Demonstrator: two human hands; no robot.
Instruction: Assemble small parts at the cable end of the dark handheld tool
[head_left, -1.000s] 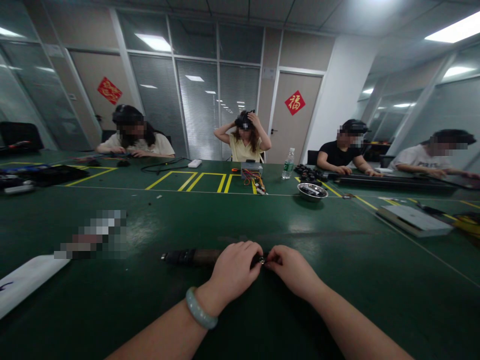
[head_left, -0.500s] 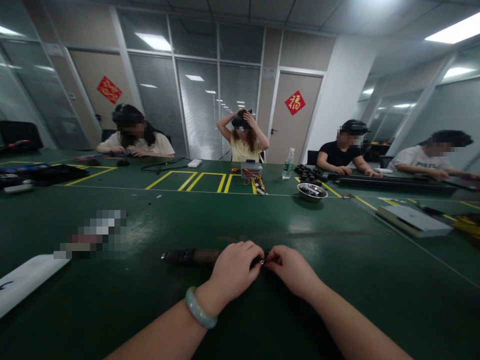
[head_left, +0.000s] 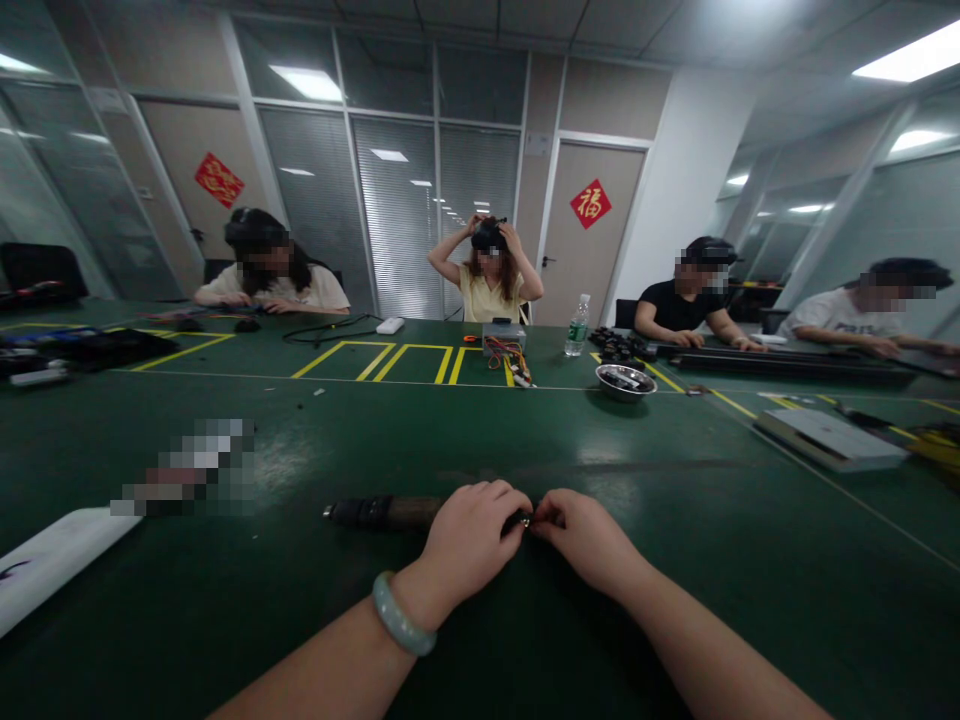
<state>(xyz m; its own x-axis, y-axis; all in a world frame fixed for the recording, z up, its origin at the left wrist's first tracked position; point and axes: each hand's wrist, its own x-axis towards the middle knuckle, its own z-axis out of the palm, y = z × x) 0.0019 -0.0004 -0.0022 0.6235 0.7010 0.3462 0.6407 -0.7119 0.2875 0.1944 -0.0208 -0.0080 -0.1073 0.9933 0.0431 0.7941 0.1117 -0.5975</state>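
Note:
On the green table lies a dark, pen-shaped electric screwdriver (head_left: 397,513), its metal tip pointing left. My left hand (head_left: 472,535), with a pale green bangle (head_left: 403,615) on the wrist, covers the tool's right end. Its thumb and fingers are closed on a small dark part with a shiny metal end (head_left: 526,520). Whether this part belongs to the screwdriver is hidden. My right hand (head_left: 581,540) is closed in a pinch right beside the metal end, the fingertips of both hands almost meeting. What the right fingers hold is too small to tell.
A white power strip-like object (head_left: 67,560) lies at left, partly blurred out. Farther back are a metal bowl (head_left: 625,383) of small parts, a water bottle (head_left: 577,328), a grey box with coloured wires (head_left: 504,338) and a white box (head_left: 832,440). Several people sit across the table.
My hands and the small part stay almost in place. Across the table, the middle person's hands have shifted on the headgear and the head has lifted slightly.

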